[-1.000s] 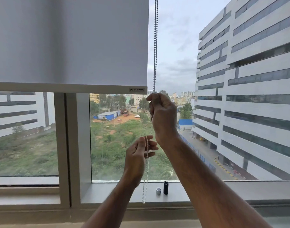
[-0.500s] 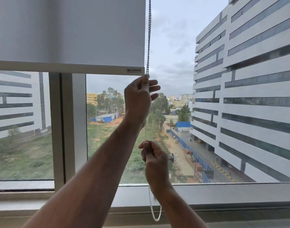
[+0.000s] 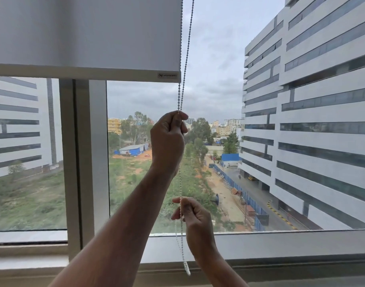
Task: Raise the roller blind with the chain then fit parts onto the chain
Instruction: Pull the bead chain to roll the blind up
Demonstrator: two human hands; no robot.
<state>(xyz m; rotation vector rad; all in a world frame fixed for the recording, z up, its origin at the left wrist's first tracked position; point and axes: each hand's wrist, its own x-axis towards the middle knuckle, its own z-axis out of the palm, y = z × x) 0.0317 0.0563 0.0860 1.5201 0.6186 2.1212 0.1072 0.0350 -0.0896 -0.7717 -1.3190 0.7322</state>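
Pulling the blind up by its chain

The left hand [image 3: 168, 141] is closed tight on the bead chain [image 3: 185, 48] near the middle, just under the blind's bottom bar [image 3: 84, 72]. The right hand [image 3: 193, 216] pinches the same chain lower down, at about 6 o'clock, and the chain's loop hangs down past the window sill [image 3: 291, 245]. The roller blind [image 3: 84, 32] covers only the top left, from 9 to 12 o'clock. If both hands tug hard or sideways, the beads could slip through the fingers, or the chain might jump off its wheel up top.
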